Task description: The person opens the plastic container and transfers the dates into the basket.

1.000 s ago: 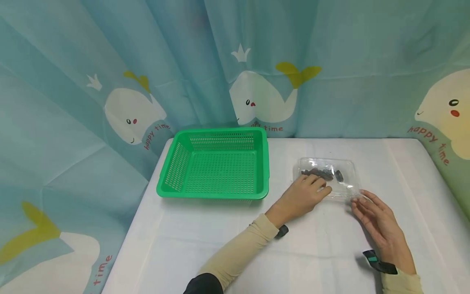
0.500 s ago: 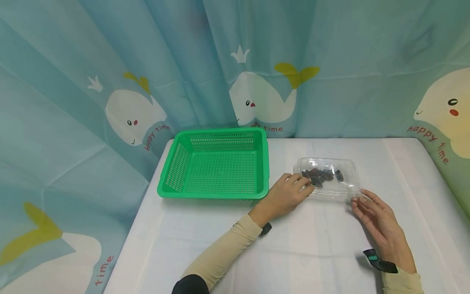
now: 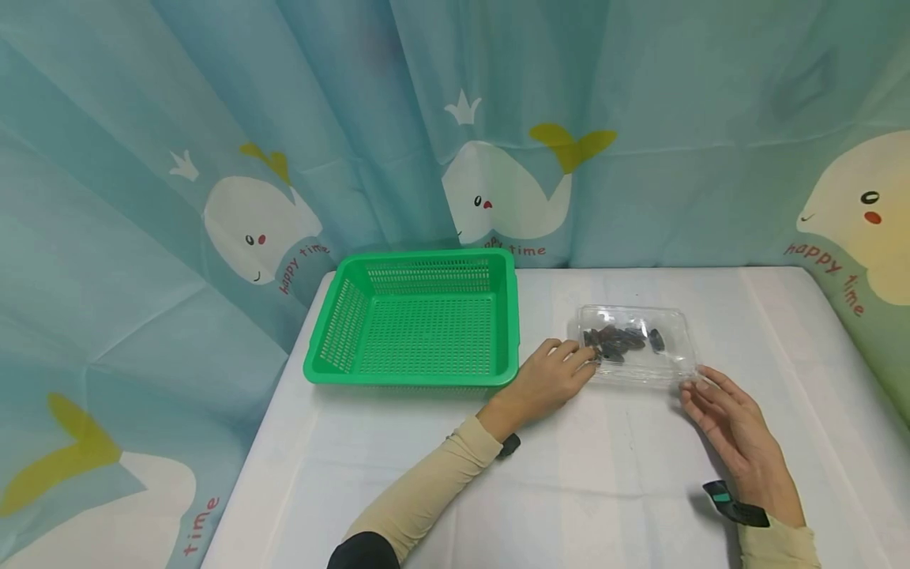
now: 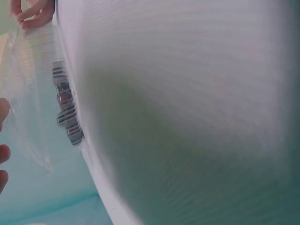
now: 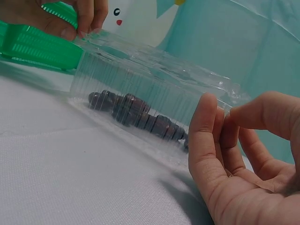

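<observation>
A clear plastic box [image 3: 668, 359] lies on the white table, with several dark, shiny oblong pieces [image 3: 614, 341] inside, mostly gathered toward its left end. One piece [image 3: 656, 341] lies apart on the right. At the box's near left corner, my left hand [image 3: 550, 379] pinches the rim, thumb and fingertips together there in the right wrist view. My right hand [image 3: 735, 435] holds the near right corner; its thumb and fingers [image 5: 204, 136] meet at the rim. Through the ribbed wall in the right wrist view, the dark pieces [image 5: 133, 112] show on the bottom.
A green slotted basket [image 3: 412, 379] stands to the left of the box, its right side near my left hand. Behind the white table [image 3: 604, 474] hangs a blue curtain [image 3: 661, 197] printed with whales.
My left hand has drawn back left from over the box to its near left corner, uncovering the dark pieces. The right hand and the box stay where they were.
</observation>
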Available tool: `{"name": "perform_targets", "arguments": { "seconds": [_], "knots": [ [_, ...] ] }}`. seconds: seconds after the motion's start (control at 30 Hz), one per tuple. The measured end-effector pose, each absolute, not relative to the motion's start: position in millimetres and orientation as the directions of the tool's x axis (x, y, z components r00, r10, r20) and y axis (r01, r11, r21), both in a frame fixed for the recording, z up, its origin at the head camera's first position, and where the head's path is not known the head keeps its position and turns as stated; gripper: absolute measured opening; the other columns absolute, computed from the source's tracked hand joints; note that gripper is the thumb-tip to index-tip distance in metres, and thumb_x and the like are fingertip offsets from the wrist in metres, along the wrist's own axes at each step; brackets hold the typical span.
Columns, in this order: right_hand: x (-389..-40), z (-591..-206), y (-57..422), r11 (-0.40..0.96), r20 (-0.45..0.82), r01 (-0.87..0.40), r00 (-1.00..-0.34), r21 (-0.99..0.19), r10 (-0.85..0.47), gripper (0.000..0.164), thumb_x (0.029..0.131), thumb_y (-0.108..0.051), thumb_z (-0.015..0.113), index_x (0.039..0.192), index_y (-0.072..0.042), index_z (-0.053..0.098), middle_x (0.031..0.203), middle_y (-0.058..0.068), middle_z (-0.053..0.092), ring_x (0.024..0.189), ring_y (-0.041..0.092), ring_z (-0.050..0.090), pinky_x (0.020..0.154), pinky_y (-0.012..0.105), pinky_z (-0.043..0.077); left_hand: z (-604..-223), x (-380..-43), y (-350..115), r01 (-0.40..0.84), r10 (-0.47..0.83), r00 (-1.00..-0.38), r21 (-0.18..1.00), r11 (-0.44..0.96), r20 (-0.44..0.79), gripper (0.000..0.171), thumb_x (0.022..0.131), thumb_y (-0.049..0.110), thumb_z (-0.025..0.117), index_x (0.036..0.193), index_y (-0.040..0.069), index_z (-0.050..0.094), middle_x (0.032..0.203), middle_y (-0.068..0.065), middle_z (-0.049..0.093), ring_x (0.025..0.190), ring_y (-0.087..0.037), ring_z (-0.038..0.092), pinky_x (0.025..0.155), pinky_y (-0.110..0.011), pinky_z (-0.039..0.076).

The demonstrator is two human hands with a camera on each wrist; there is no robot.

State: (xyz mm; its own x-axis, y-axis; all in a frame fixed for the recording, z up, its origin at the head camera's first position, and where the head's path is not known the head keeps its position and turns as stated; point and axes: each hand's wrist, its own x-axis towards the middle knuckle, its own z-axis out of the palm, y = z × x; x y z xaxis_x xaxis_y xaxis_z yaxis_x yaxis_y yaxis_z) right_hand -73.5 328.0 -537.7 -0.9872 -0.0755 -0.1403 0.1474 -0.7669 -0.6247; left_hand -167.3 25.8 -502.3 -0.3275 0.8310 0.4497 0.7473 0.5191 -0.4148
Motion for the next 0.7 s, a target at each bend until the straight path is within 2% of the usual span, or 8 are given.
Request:
{"name": "perform_targets", "arguments": {
  "seconds": [0.33,0.7],
  "knots": [
    [-73.8,-536.7,325.6,-0.758,-0.134,0.133,-0.989,-0.638,-0.061,0.039,0.107,0.011,0.037,0.125,-0.004,0.068,0.113,0.011,0.074,0.103,0.02,0.075,0.091,0.029,0.062,-502.6,-169.7,26.7,0.766,0.851,-0.295,-0.426,0.482,0.433,0.023,0.109,0.017,0.054,0.12,0.022,0.073,0.127,0.009,0.07,0.122,-0.009,0.064,0.099,-0.024,0.054],
    [-74.2,-536.1,327.4,-0.775,-0.121,0.129,-0.99,-0.618,-0.068,0.039,0.107,0.011,0.036,0.127,-0.003,0.067,0.112,0.012,0.073,0.103,0.021,0.075,0.091,0.03,0.062,-500.9,-171.0,30.1,0.782,0.832,-0.31,-0.375,0.498,0.459,0.022,0.107,0.013,0.056,0.119,0.021,0.073,0.124,0.009,0.07,0.121,-0.009,0.065,0.098,-0.022,0.054]
  ]
}}
